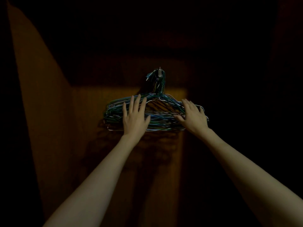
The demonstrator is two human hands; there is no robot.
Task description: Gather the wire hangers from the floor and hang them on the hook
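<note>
Item: thick bundle of thin wire clothes hangers, coated blue, green and white (pixel 161 117). Location: hanging by its gathered top loops from a small pale metal hook (pixel 159 73) fixed to a dark brown wooden panel (pixel 85 112). The loops bunch so tightly over the hook that only its tip and a short pale stub show; how it is fastened to the wood cannot be made out. Count of hangers: cannot tell, the wires overlap in a tangle. One bare white wire stands out at the front, and a single loop pokes out at the lower left corner of the bundle.

Left hand (pixel 135 116): fingers straight and spread, palm laid flat on the left half of the bundle. It covers the wires beneath it.

Right hand (pixel 193 116): fingers gently bent and spread, resting on the right shoulder of the bundle; fingertips lie over the wires, thumb points inward. Whether any finger hooks around a wire is too dim to tell. The bundle's right end is hidden behind this hand.

Both forearms are bare and run out of view at the bottom edge.

Surroundings: very dark. Only a dim patch of wood behind the bundle is lit, with faint hanger shadows below it; the upper area and both sides are black and unreadable.
</note>
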